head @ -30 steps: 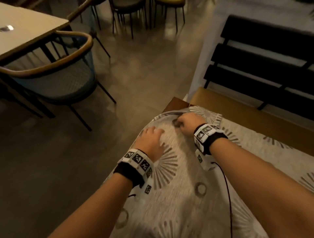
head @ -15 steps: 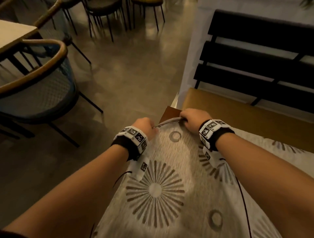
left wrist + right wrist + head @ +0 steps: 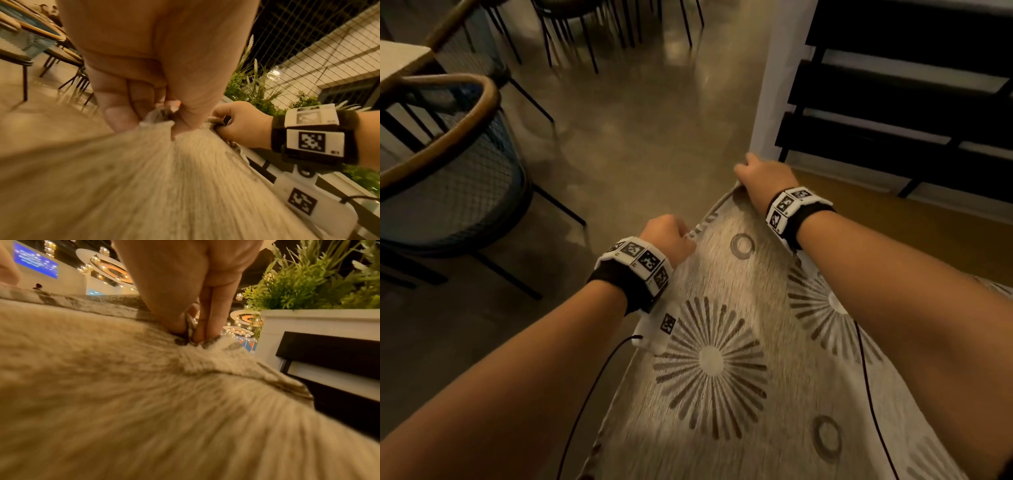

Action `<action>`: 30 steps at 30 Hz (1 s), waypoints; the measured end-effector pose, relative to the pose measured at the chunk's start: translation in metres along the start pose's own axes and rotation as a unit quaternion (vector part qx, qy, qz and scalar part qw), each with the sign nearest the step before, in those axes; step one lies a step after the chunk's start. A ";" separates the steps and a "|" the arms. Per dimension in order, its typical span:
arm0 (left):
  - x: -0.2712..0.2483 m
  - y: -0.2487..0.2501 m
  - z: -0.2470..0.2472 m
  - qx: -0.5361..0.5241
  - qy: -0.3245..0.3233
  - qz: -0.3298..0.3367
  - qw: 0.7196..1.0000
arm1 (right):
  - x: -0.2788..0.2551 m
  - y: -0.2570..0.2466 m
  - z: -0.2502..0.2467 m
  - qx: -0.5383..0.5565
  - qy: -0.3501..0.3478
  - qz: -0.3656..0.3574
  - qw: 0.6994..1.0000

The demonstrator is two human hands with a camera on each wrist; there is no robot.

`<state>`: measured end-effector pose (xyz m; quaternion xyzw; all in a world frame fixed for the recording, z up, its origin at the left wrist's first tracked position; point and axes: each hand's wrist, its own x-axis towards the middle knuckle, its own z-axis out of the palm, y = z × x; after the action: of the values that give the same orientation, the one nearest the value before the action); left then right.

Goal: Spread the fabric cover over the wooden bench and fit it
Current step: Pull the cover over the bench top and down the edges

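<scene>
Left hand (image 3: 669, 236) pinches the fabric cover's (image 3: 726, 363) hem, right hand (image 3: 763, 178) clamps the same edge further along, keeping it taut for pulling over the wooden bench's (image 3: 914, 226) end, which lies under the cover.

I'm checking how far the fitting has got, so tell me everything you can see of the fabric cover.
The fabric cover is a beige, woven-looking cloth printed with grey-brown sunbursts and small rings. It lies spread over the wooden bench, whose bare strip shows beside it along the dark backrest. Its hemmed far edge is raised and stretched between both hands: the left hand grips one end, the right hand pinches the other. Both forearms lie over it. Whether the edge is over the bench end is unclear.
</scene>
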<state>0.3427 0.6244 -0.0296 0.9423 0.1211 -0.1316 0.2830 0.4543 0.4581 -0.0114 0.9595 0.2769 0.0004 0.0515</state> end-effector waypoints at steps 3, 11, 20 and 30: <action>-0.001 -0.010 0.003 0.016 -0.018 -0.017 1.000 | 0.010 -0.002 0.000 0.045 -0.024 0.050 0.997; -0.006 -0.015 0.018 0.017 -0.069 0.078 0.994 | -0.006 -0.005 0.012 0.138 -0.186 0.004 0.973; 0.000 -0.011 0.044 -0.087 -0.200 0.057 0.974 | -0.015 -0.019 0.007 0.129 -0.290 -0.037 0.947; 0.054 -0.003 0.010 -0.175 -0.095 -0.042 0.979 | -0.018 -0.022 0.013 0.146 -0.230 0.010 0.962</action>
<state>0.3902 0.6291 -0.0563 0.8555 0.1543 -0.2093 0.4478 0.4275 0.4657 -0.0260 0.9336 0.2452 -0.2599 -0.0264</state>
